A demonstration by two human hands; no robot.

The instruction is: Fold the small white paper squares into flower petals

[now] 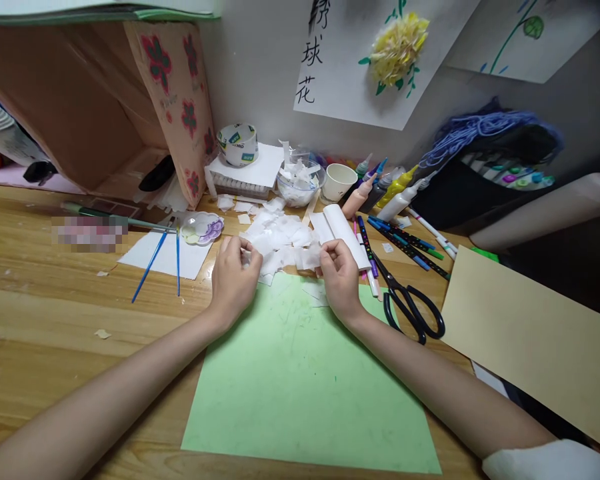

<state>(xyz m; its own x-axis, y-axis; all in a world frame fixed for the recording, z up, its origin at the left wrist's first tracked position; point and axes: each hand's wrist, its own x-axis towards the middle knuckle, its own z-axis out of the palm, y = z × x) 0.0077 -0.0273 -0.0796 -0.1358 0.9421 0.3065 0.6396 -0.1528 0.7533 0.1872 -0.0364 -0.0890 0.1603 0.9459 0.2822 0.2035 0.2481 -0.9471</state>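
White paper scraps lie in a loose heap at the far edge of a light green sheet. At the heap's left side, my left hand is closed, thumb against curled fingers, on a bit of thin white paper. Opposite it, my right hand pinches a small white paper piece that reaches left over the heap. A few scraps rest on the green sheet between my hands. Just behind my right hand is a folded white paper.
Black scissors and markers lie right, with paint bottles behind. A paper cup, a bowl of scraps and a tape roll stand at the back. Brushes and a palette are left.
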